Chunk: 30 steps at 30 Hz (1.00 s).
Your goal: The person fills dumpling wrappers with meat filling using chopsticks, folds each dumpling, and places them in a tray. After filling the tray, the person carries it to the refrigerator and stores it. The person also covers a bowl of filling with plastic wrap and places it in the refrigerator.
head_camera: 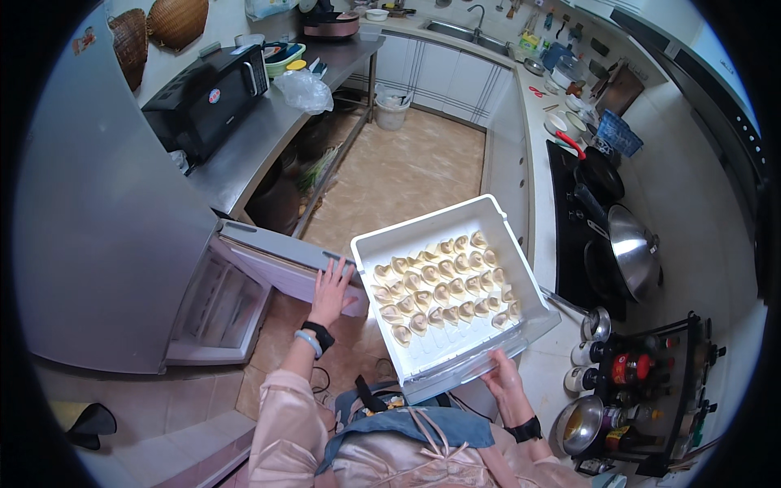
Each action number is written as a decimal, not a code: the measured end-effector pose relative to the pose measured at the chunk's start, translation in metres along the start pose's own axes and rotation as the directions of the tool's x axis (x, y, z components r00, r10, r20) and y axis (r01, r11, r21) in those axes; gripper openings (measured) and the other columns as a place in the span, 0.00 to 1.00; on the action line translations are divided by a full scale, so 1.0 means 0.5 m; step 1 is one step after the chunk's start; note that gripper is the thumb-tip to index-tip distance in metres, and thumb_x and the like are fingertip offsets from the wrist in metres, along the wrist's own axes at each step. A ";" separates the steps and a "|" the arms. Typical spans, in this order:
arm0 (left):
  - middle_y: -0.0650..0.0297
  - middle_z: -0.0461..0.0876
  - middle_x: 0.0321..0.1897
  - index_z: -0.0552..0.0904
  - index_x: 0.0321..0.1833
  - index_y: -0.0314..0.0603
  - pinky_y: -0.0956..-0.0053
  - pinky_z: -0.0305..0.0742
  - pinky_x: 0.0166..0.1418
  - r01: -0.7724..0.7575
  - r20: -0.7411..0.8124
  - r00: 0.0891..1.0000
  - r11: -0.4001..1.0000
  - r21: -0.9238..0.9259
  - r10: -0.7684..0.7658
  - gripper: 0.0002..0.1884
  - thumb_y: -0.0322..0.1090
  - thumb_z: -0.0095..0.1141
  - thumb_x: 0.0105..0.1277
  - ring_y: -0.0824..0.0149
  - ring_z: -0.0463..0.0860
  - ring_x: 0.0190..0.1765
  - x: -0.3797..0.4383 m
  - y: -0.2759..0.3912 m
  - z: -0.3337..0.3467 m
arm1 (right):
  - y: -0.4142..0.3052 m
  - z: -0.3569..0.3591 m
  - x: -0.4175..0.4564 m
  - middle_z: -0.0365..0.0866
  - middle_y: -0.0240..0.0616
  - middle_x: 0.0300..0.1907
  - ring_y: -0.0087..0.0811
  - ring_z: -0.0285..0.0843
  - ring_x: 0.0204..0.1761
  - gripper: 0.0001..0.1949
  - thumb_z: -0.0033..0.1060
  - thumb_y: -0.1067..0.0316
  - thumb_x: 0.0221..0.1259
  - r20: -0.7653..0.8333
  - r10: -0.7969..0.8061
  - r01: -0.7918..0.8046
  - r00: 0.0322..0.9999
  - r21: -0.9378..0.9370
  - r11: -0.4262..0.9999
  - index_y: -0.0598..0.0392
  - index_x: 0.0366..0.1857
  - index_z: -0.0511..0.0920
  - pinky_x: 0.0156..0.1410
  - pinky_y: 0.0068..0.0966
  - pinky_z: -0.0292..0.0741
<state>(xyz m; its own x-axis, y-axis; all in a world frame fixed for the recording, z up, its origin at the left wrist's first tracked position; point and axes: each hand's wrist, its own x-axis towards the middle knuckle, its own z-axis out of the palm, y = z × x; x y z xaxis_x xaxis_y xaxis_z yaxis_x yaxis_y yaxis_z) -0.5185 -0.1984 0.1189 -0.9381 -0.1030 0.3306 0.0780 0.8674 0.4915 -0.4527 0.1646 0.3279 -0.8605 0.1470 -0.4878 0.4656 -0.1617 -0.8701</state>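
My right hand [504, 373] grips the clear plastic front of a white freezer drawer [421, 357], which is held tilted before me. Several rows of folded dumplings [441, 293] lie on the drawer's bottom. With fingers spread, my left hand [331, 290] rests against the edge of the opened lower refrigerator door [287, 247], just left of the drawer. The freezer compartment [216, 305] is open behind that door. Part of the right hand's fingers is hidden under the drawer front.
The refrigerator [110, 213] stands at the left, beside a steel table [244, 165] bearing a microwave [210, 100]. On the right are a cooktop [564, 244] with a lidded wok [631, 253], a ladle [597, 323] and a rack [683, 390] of bottles. A bucket [392, 110] stands on the floor.
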 end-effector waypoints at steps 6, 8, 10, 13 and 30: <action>0.53 0.50 0.76 0.61 0.71 0.45 0.50 0.51 0.75 0.082 -0.045 0.995 0.996 -0.031 -0.083 0.40 0.37 0.66 0.55 0.47 0.51 0.76 0.099 -0.034 0.035 | 0.000 -0.006 0.016 0.76 0.47 0.44 0.41 0.80 0.41 0.19 0.58 0.72 0.55 -0.010 -0.040 0.039 0.999 -0.021 0.999 0.69 0.49 0.71 0.42 0.42 0.84; 0.52 0.50 0.76 0.61 0.72 0.42 0.48 0.49 0.75 0.129 -0.109 0.984 0.987 -0.096 -0.140 0.39 0.32 0.64 0.56 0.46 0.49 0.76 0.089 -0.042 0.031 | -0.012 -0.012 0.026 0.76 0.46 0.42 0.39 0.80 0.38 0.18 0.58 0.71 0.54 0.060 -0.047 0.049 0.997 -0.040 0.998 0.69 0.48 0.72 0.39 0.38 0.84; 0.50 0.50 0.75 0.59 0.72 0.40 0.46 0.48 0.75 0.223 -0.089 0.966 0.959 -0.175 -0.241 0.39 0.31 0.63 0.58 0.46 0.48 0.77 0.045 -0.010 -0.004 | -0.011 -0.022 0.034 0.77 0.44 0.40 0.35 0.80 0.35 0.17 0.58 0.70 0.54 0.117 -0.023 0.033 0.993 -0.079 0.996 0.68 0.46 0.73 0.34 0.34 0.82; 0.50 0.50 0.75 0.59 0.72 0.39 0.46 0.46 0.75 0.371 -0.015 0.923 0.898 -0.238 -0.385 0.37 0.35 0.61 0.60 0.46 0.47 0.77 -0.044 0.022 -0.029 | -0.014 -0.053 0.065 0.77 0.41 0.40 0.30 0.78 0.32 0.15 0.58 0.70 0.54 0.187 0.039 -0.011 0.982 -0.149 0.989 0.64 0.45 0.73 0.29 0.27 0.78; 0.53 0.73 0.63 0.69 0.64 0.32 0.70 0.62 0.71 0.504 0.127 0.833 0.644 -0.575 -0.539 0.23 0.32 0.56 0.68 0.61 0.69 0.68 -0.186 0.136 -0.191 | -0.067 -0.063 0.151 0.79 0.44 0.44 0.40 0.80 0.39 0.18 0.56 0.66 0.58 0.246 0.228 -0.202 0.942 -0.125 0.971 0.63 0.50 0.73 0.40 0.41 0.81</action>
<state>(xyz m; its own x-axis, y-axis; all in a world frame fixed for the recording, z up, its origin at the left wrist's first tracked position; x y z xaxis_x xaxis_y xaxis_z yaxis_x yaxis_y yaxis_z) -0.3935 -0.1763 0.1986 -0.8661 -0.4913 -0.0918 -0.2289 0.2266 0.9467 -0.5265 0.2120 0.3179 -0.7555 -0.1385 -0.6403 0.6521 -0.0651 -0.7554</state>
